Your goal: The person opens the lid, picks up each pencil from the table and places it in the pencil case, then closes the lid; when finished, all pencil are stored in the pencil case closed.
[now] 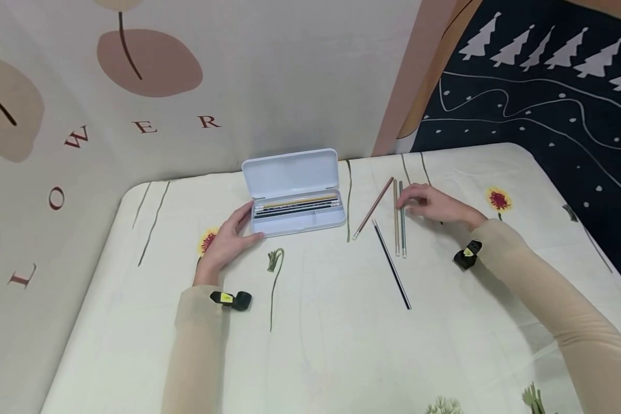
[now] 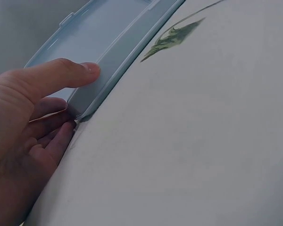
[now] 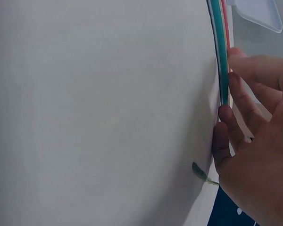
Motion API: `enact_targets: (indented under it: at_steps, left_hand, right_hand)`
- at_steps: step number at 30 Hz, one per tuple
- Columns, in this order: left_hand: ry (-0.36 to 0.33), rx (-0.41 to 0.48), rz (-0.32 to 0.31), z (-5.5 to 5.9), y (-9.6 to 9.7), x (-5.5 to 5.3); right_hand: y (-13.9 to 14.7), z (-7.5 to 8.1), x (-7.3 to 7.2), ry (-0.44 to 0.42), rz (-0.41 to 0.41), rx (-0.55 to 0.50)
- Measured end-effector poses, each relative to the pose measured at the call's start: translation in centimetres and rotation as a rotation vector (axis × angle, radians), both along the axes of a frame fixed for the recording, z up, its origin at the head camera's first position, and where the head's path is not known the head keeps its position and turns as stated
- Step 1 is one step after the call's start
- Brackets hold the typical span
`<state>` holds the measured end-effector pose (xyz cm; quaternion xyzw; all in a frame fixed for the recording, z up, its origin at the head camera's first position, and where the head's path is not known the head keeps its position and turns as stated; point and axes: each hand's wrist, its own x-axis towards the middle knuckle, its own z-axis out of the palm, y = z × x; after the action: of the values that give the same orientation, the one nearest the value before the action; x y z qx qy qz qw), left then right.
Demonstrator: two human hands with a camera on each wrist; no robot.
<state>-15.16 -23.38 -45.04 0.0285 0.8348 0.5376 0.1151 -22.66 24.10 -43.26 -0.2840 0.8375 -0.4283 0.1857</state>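
Note:
A pale blue pencil case (image 1: 328,218) stands with its lid raised and holds several pencils (image 1: 296,206). My left hand (image 1: 229,244) grips its left end; the left wrist view shows the thumb (image 2: 80,74) on the front wall and the fingers behind the corner. Right of the case, a teal pencil (image 1: 403,233) and a gold pencil (image 1: 397,233) lie side by side. My right hand (image 1: 434,204) is at their upper part, relaxed fingertips right at the teal pencil. A reddish pencil (image 1: 374,208) lies slanted to their left, and a dark pencil (image 1: 391,264) nearer me.
The table is covered with a white cloth (image 1: 321,345) printed with flowers and stems. Its far edge meets a pale printed backdrop (image 1: 290,75), which the case lid almost reaches. On the right hangs a dark cloth (image 1: 522,103) with white trees.

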Motion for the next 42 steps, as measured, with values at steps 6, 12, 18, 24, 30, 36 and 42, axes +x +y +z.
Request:
enact_targets:
  at_steps: [6, 12, 18, 24, 30, 36, 42]
  left_hand:
    - [0.005, 0.007, -0.001, 0.1, 0.1, 0.0]
    - [0.002, 0.008, 0.003, 0.1, 0.1, -0.1]
    - [-0.008, -0.005, -0.001, 0.0, 0.2, 0.0]
    - [-0.009, -0.01, 0.001, 0.1, 0.2, 0.0]
    - [-0.008, -0.004, 0.001, 0.0, 0.1, 0.0]
    - [-0.01, -0.003, 0.003, 0.0, 0.1, 0.0]
    - [-0.009, -0.008, 0.008, 0.1, 0.1, 0.1]
  right_hand:
    - [0.1, -0.1, 0.3, 0.007, 0.036, 0.043]
    - [-0.2, -0.3, 0.4, 0.075, 0.055, 0.106]
    - [0.0, -0.4, 0.6, 0.101, 0.078, 0.12]
    - [0.5, 0.0, 0.8, 0.115, 0.082, 0.187]
    - [0.8, 0.0, 0.9, 0.139, 0.048, 0.198]
    - [0.9, 0.1, 0.9, 0.153, 0.015, 0.167]
    - [0.8, -0.1, 0.6, 0.183, 0.017, 0.088]
